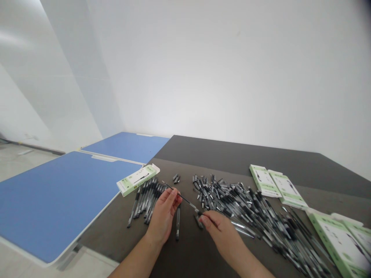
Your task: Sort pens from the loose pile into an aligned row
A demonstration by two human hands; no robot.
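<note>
Between both hands runs a slim dark pen refill (185,200), slanting down to the right. My left hand (166,210) pinches it close to its upper end, and the tip sticks out past the fingers. At the lower end, my right hand (218,227) is closed around a pen barrel (198,212) with a black grip, mostly hidden by the fingers. How far the refill sits inside the barrel I cannot tell. A capped pen (177,224) lies just right of my left hand. Small black caps (198,222) rest beside my right fingertips.
A big pile of loose pen parts (243,204) spreads across the dark table (220,154) on the right. Several pens (145,199) lie in a row at left, by a green-white box (137,179). More boxes (290,189) stand right. Blue tables (58,193) adjoin on the left.
</note>
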